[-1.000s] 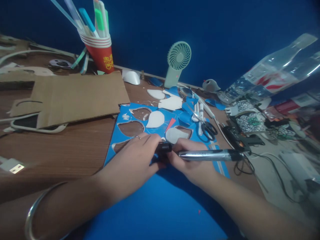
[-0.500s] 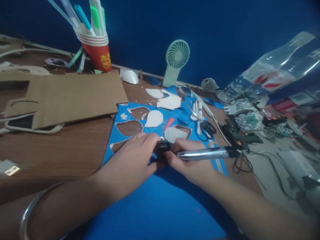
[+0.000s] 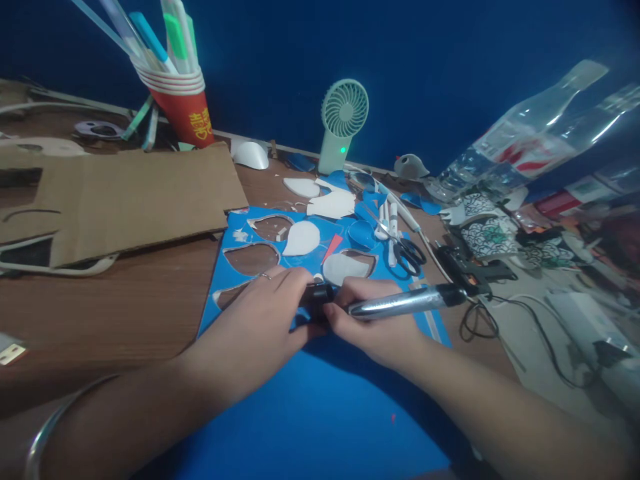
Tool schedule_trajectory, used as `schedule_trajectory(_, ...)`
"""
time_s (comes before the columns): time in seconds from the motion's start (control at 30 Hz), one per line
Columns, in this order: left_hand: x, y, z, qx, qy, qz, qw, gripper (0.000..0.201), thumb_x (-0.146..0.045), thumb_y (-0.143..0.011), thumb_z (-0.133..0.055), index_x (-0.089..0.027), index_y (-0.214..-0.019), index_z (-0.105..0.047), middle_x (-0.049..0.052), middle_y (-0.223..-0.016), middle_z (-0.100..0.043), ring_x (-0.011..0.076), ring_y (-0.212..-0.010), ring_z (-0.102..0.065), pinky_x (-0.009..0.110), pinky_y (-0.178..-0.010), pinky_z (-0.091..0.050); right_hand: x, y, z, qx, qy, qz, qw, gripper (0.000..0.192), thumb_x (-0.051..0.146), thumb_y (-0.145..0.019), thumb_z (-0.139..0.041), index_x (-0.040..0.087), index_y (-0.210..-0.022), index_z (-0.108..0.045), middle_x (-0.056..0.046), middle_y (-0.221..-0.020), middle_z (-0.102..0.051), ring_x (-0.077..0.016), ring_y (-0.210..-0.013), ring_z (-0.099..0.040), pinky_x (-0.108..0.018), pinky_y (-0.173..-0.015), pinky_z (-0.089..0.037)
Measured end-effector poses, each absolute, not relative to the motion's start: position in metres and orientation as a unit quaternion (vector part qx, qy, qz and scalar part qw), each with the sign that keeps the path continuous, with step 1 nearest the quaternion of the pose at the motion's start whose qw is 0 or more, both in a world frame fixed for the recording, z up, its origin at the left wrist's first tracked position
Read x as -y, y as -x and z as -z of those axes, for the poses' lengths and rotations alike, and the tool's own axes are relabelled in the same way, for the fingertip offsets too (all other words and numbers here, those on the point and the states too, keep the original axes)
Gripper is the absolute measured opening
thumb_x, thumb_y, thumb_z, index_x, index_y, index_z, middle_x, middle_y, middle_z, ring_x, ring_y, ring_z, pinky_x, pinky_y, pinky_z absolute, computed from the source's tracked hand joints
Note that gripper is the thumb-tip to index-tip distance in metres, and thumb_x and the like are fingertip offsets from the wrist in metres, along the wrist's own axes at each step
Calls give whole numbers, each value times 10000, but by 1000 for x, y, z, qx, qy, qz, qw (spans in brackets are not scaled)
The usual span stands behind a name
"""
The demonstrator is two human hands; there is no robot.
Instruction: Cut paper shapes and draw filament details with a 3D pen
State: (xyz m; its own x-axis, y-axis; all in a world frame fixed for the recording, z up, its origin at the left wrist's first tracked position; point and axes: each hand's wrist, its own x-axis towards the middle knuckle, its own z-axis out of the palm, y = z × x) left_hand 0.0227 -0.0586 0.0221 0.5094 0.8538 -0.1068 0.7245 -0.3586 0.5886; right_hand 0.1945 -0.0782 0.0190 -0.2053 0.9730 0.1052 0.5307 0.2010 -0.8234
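My right hand [image 3: 375, 327] is closed around a silver marker [image 3: 400, 304], its black end pointing right. My left hand [image 3: 270, 313] is closed on a black marker cap [image 3: 316, 293], just left of the right fingertips. Both hands are close together over a blue foam sheet [image 3: 310, 413]. Whether the marker's writing end touches the cap is hidden by the fingers. Beyond the hands, leaf-shaped holes are cut in the sheet, with a white leaf-shaped piece [image 3: 302, 239] and a greyish one [image 3: 345, 267] lying there. A small red strip [image 3: 332, 248] lies between them.
Black-handled scissors [image 3: 407, 255] lie on the sheet's right side. A glue gun [image 3: 470, 270] with its cord is further right. Cardboard [image 3: 135, 200] covers the left. Behind stand a small fan [image 3: 345, 110], a red cup of pens [image 3: 185, 113] and plastic bottles [image 3: 530, 137].
The view has shifted slightly, so everything sits a little further left. The marker's black end is tilted up slightly more. A green light now shows on the fan. Both grips are unchanged.
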Motion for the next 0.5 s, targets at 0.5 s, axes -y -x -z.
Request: schedule_trajectory(0.5,59,-23,-22,-483,-819,-104,291,184,-341,-756,-578,-228,-896,-538,13,-893,-580,215,-879,-515,318,-690,-384,77,-194,-21,684,538,-362,333,268,178,-668,-558,176,-478,-369,66,-432,-363,-52,-421,-303,-166,-380,-233)
